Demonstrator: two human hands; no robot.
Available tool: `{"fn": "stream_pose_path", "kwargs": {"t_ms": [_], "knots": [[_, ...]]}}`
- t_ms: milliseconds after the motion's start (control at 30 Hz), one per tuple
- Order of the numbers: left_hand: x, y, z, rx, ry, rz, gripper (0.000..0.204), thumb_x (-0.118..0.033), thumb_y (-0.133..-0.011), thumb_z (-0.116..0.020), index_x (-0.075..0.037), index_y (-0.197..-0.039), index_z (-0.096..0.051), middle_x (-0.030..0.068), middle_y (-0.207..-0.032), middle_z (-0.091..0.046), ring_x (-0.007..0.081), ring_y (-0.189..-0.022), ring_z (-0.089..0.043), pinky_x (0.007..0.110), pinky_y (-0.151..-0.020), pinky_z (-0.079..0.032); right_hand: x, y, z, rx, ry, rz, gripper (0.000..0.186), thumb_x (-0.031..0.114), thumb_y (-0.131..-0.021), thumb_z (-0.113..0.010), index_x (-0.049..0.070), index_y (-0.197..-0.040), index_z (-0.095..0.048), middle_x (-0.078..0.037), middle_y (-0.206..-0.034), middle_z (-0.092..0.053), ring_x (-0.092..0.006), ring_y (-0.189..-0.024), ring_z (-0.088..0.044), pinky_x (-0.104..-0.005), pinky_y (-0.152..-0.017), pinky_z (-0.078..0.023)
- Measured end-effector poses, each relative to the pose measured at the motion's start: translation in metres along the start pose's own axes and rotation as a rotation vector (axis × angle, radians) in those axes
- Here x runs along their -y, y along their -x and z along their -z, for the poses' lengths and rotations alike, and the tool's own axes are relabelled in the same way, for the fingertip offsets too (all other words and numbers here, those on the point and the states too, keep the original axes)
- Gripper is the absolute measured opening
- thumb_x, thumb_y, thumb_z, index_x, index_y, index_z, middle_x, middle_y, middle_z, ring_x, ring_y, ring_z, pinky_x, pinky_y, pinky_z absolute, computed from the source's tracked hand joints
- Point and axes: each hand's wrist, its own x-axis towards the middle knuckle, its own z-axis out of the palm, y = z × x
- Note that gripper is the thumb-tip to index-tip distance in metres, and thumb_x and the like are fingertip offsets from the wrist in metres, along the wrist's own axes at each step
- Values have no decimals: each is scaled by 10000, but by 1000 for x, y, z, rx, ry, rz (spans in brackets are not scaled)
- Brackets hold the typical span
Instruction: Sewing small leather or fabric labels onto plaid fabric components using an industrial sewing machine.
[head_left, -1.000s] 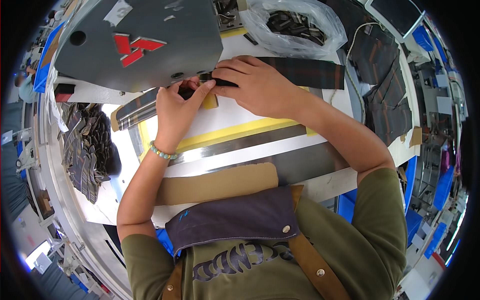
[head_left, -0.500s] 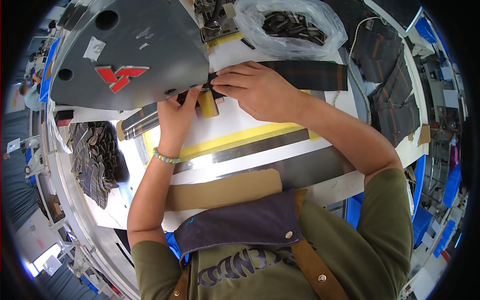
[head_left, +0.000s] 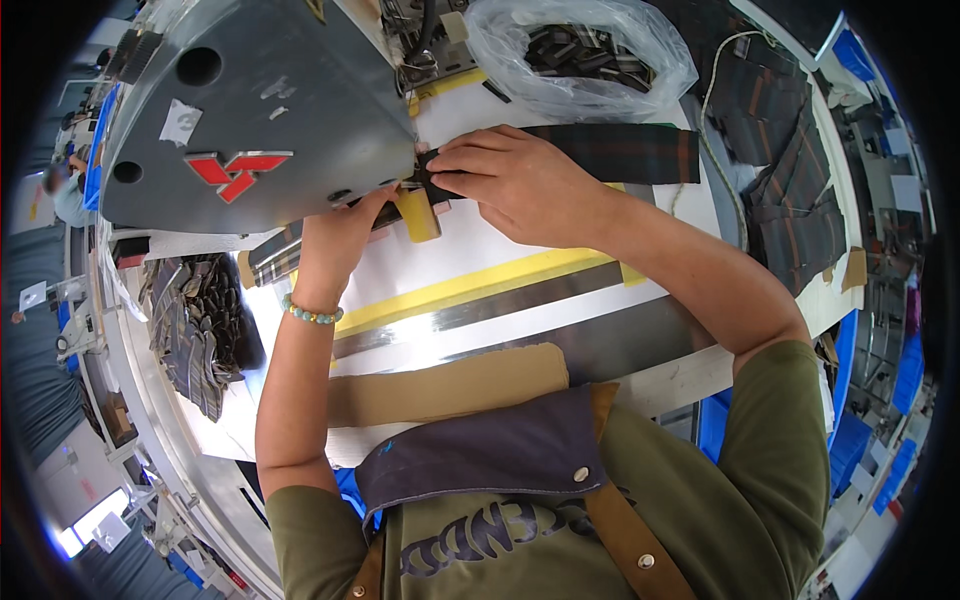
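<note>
A dark plaid fabric strip [head_left: 625, 152] runs from the right of the work surface to beneath the grey sewing machine head [head_left: 270, 110]. My right hand [head_left: 530, 190] is on this strip just right of the machine, its fingers bent and held together, fingertips at the cloth. Left of the stitching area, my left hand [head_left: 335, 240] has thumb and fingers closed at the cloth along the machine's lower edge; some of its fingers are hidden by the machine. Past that wrist a lighter plaid end [head_left: 278, 252] shows. A yellow tab [head_left: 418, 216] sits between my hands.
A clear plastic bag [head_left: 665, 85] of small dark pieces stands at the back. Bunched striped fabric pieces [head_left: 195, 330] hang at left, and more plaid pieces [head_left: 795, 210] lie at right with a cord [head_left: 722, 150] beside them. Brown cardboard [head_left: 450, 385] lies along the near edge.
My left hand has shifted slightly left and its wrist has turned a little. My right hand and the strip stay nearly in place. The whole view has tilted slightly.
</note>
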Motion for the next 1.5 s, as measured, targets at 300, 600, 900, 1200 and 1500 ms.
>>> {"fn": "stream_pose_path", "kwargs": {"t_ms": [300,600,900,1200,1500], "knots": [[-9,2,-12,-52,3,88,314,-327,-975,-868,-93,-1183,-860,-35,-1107,-795,43,-995,-723,229,-748,-584,-2,4,0,47,-11,-9,416,33,-866,-716,14,-1279,-758,-79,-1391,-709,-275,-1315,-643,-431,-1151,-519],[0,0,-31,-178,133,-47,271,-247,-925,-917,-52,-1104,-860,-4,-1065,-784,57,-911,-713,235,-686,-543,-2,4,-3,67,10,7,428,38,-879,-710,26,-1304,-761,-53,-1422,-713,-235,-1348,-638,-419,-1162,-505],[11,-5,-30,-193,121,-66,255,-251,-943,-896,-45,-1089,-864,-7,-1040,-780,57,-877,-705,224,-644,-503,4,1,-3,83,67,11,383,126,-995,-638,75,-1351,-767,-31,-1442,-719,-221,-1376,-624,-406,-1195,-463],[7,-4,-32,-185,163,-111,270,-255,-928,-905,-48,-1091,-848,10,-1056,-773,80,-898,-715,248,-665,-526,8,-1,-6,81,138,40,327,153,-995,-658,80,-1287,-787,0,-1387,-704,-216,-1349,-623,-400,-1169,-472],[-20,12,-25,-104,89,33,276,-258,-987,-847,-44,-1162,-843,12,-1108,-771,85,-933,-695,255,-713,-542,10,0,-5,82,152,33,280,156,-988,-663,77,-1218,-800,-12,-1306,-703,-223,-1311,-632,-393,-1138,-496]]}}
